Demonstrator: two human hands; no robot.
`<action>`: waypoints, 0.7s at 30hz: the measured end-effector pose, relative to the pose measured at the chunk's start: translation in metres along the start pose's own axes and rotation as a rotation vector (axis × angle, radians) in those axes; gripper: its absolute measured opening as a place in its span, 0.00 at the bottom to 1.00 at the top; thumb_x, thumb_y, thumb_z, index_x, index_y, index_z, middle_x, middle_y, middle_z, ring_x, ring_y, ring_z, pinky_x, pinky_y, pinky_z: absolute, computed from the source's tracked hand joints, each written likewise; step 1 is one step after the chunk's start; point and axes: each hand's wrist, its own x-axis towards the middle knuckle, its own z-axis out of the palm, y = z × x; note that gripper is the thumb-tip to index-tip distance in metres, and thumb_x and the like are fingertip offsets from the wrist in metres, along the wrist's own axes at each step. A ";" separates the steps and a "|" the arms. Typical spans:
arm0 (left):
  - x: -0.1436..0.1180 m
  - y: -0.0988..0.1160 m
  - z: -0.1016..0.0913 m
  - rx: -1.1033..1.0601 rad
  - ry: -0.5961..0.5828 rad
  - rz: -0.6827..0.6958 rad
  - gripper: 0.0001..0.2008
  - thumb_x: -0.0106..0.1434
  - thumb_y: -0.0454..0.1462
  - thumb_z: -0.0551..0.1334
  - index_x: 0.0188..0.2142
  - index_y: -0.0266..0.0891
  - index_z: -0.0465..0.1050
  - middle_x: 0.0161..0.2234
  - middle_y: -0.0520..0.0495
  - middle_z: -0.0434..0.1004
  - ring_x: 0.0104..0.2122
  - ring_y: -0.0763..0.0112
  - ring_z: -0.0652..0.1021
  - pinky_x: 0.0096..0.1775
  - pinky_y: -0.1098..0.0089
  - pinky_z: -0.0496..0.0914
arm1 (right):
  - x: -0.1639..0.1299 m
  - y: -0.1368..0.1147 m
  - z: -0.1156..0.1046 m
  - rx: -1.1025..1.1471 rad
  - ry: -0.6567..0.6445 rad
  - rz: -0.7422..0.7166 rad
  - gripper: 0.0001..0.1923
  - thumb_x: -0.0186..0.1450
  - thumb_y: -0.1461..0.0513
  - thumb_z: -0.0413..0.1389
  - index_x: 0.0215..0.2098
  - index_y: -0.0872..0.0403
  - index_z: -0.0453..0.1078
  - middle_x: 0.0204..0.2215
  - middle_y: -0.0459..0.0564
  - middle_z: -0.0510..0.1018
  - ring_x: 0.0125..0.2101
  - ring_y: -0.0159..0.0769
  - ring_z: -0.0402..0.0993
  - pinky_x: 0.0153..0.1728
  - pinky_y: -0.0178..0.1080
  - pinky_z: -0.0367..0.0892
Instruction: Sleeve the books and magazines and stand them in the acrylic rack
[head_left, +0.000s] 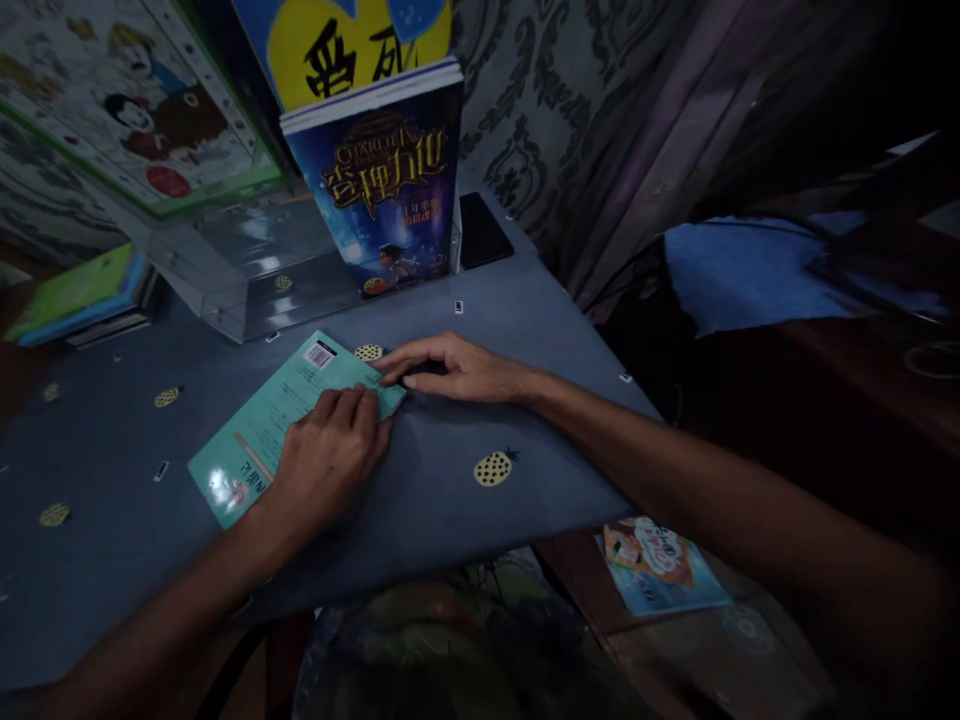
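**A:** What is nearest the camera?

**B:** Two bare forearms reach forward over a blue-grey table [112, 560] dotted with small pineapple prints. The left hand [326, 455] lies palm down, fingers spread flat, on a thin teal booklet [281, 415]. It presses the cover and does not curl around it.

**A:** How does the booklet lie?

**B:** Flat, back cover up, barcode toward the far end. Its long axis runs diagonally, from near left to far right. The left hand covers the right-hand part, toward the far right corner.

**A:** And the other hand?

**B:** The right hand [450, 365] comes in from the right, just beyond the left. Its fingers are stretched out, loose, with the fingertips touching the booklet's far right corner. It grips nothing. Both hands meet at that corner; the left sits more fully on the booklet.

**A:** What lies farther back?

**B:** A dark blue book [382, 190] stands upright against a clear plastic box [240, 270]. A black phone [484, 230] lies beside it, well apart from the hands.
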 end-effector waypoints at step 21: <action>0.000 -0.007 -0.001 -0.087 0.013 -0.013 0.13 0.72 0.38 0.54 0.46 0.35 0.77 0.43 0.38 0.83 0.43 0.55 0.81 0.28 0.67 0.72 | 0.000 0.009 0.007 -0.237 0.064 -0.108 0.16 0.63 0.68 0.62 0.49 0.50 0.79 0.50 0.50 0.80 0.51 0.40 0.77 0.56 0.46 0.71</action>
